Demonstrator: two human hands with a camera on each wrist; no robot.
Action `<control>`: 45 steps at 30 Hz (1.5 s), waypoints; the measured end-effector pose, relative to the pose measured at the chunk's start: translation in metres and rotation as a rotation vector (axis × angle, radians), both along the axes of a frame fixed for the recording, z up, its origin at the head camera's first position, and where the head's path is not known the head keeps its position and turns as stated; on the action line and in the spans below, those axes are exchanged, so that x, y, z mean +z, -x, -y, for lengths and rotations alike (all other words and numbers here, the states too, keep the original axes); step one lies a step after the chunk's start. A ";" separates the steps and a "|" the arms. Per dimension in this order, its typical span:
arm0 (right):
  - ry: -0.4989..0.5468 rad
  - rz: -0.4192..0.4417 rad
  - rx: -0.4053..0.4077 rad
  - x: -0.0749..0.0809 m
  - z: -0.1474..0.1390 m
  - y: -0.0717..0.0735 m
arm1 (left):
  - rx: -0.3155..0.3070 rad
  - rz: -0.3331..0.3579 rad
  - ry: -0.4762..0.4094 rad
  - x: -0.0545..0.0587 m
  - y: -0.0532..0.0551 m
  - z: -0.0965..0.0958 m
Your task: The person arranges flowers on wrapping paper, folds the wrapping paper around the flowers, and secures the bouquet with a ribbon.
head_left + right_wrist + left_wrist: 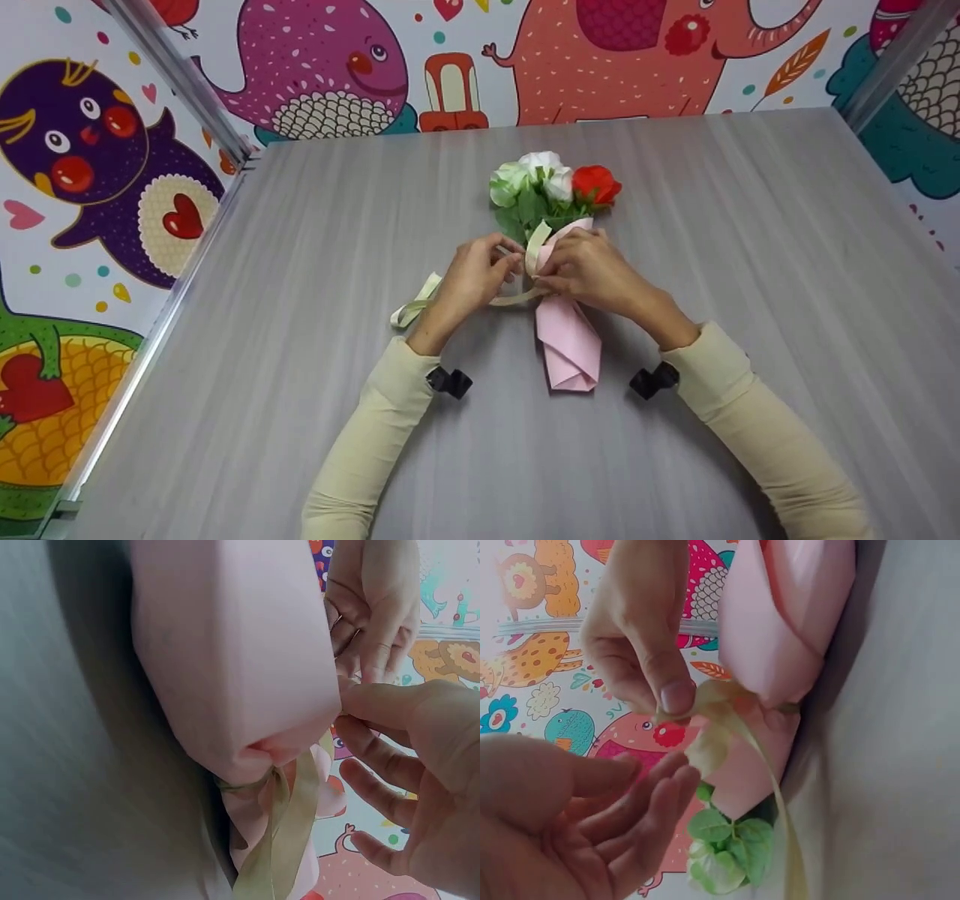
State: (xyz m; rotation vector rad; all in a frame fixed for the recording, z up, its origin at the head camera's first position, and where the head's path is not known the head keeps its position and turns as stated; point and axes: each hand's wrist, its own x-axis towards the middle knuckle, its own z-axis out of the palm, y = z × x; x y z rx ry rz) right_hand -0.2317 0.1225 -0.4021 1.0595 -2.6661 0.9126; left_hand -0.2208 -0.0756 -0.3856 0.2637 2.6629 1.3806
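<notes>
A bouquet wrapped in pink paper (568, 341) lies on the table, its blooms pointing away from me. A pale cream-green ribbon (296, 829) is cinched around the wrap's narrow waist. With thumb and forefinger my right hand (596, 270) pinches part of the ribbon over that waist; the pinch shows in the left wrist view beside a ribbon loop (709, 750). My left hand (607, 817) is just left of the wrap, fingers loosely bent with nothing visible between them. White roses (556, 180), a greenish-white rose (510, 184) and a red rose (596, 185) show beyond the hands.
A ribbon tail (416, 301) trails leftward under my left wrist. The grey wood-grain table (300, 390) is bounded by printed cartoon panels (322, 67) at the back and sides. A metal rail (150, 337) runs along the left edge.
</notes>
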 end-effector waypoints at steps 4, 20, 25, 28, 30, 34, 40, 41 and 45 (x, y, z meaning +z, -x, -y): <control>0.041 0.036 0.012 -0.002 -0.002 0.002 | -0.077 -0.109 0.165 -0.005 0.004 0.000; 0.087 0.118 -0.009 -0.001 -0.005 0.005 | -0.011 -0.449 0.498 -0.012 0.014 0.007; 0.097 0.149 -0.037 -0.001 -0.007 0.005 | 0.052 -0.354 0.529 -0.013 0.007 0.022; 0.106 0.187 -0.056 0.000 -0.007 0.005 | 0.066 -0.302 0.532 -0.015 0.002 0.031; 0.116 0.211 -0.066 0.000 -0.007 0.005 | 0.069 -0.267 0.531 -0.015 -0.001 0.037; 0.139 0.255 -0.080 0.001 -0.007 0.006 | 0.050 -0.165 0.484 -0.012 -0.006 0.047; 0.172 0.291 -0.084 0.000 -0.008 0.007 | 0.027 0.018 0.382 -0.002 -0.014 0.056; 0.175 0.282 -0.083 0.000 -0.008 0.007 | 0.012 0.049 0.369 -0.001 -0.015 0.056; 0.177 0.238 -0.088 0.000 -0.007 0.009 | -0.114 0.179 0.292 0.001 -0.021 0.053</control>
